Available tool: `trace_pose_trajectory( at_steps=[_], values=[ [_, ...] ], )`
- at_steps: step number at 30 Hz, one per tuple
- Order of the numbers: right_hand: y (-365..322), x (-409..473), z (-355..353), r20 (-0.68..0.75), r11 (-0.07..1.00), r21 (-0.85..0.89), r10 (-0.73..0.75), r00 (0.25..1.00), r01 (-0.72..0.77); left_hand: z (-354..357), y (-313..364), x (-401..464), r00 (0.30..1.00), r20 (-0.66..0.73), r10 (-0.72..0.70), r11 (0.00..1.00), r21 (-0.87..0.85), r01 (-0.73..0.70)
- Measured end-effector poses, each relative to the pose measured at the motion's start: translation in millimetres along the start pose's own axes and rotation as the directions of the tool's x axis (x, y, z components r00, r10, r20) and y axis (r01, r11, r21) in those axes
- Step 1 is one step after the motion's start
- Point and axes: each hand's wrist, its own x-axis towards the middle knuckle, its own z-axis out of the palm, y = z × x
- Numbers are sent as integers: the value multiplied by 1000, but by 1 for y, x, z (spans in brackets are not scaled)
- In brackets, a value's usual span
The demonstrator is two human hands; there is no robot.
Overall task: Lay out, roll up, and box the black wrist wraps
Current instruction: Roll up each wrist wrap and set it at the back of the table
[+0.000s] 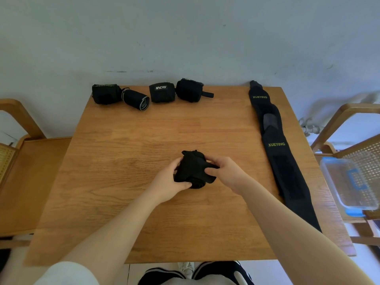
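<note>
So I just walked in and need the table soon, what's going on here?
A person is rolling up black wrist wraps. Their left hand and right hand both grip a half-rolled wrap mid-table. Four rolled wraps sit along the far edge of the table, one long wrap lies flat on the right, and a clear box waits on the chair.

I note a wooden table (115, 182) against a pale wall (185, 33). Wooden chairs with cane panels stand at both sides: the left chair (18, 161) and the right chair (349, 128). White pipe fittings (308, 128) show behind the right chair.
</note>
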Motion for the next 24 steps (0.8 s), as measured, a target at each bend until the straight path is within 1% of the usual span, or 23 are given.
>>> trace_pose_trajectory(
  at_steps=[4,6,7,9,10,11,12,13,15,16,18,20,22,24],
  values=[
    [5,7,0,-6,995,92,28,1000,-27,-2,-2,3,999,32,10,1000,1,-10],
    [8,9,-3,0,993,107,50,999,-50,-4,-3,5,999,50,20,1000,21,-21],
    [9,11,-3,-5,995,80,64,998,-64,-5,-4,7,998,58,26,999,19,-28],
    [15,13,0,-53,996,-53,74,996,-77,-10,-6,11,997,77,15,1000,-26,-13],
    [18,15,3,-83,993,-100,56,995,-64,-13,-8,13,996,90,2,998,-59,4],
    [20,17,6,-88,994,-104,25,996,-34,-18,-10,14,994,113,-15,993,-116,29],
    [20,18,8,-63,997,-71,-10,998,6,-22,-12,15,989,145,-41,974,-213,72],
    [18,18,10,-10,999,-10,-33,999,33,-25,-14,14,980,188,-70,930,-343,132],
    [14,18,11,101,994,107,-49,994,38,-25,-16,9,961,257,-103,793,-561,236],
    [12,18,9,131,986,164,-48,990,26,-23,-16,7,957,269,-111,742,-617,260],
    [10,16,2,152,958,288,-27,988,-18,-16,-12,6,952,281,-117,707,-650,279],
    [11,11,-5,182,918,393,-14,983,-60,-10,-2,7,954,274,-121,712,-646,276],
    [13,8,-14,204,881,465,-12,979,-86,-7,11,11,953,268,-139,699,-656,286],
    [13,4,-22,169,861,500,5,986,-91,-1,27,13,948,273,-165,660,-683,312]
  ],
)
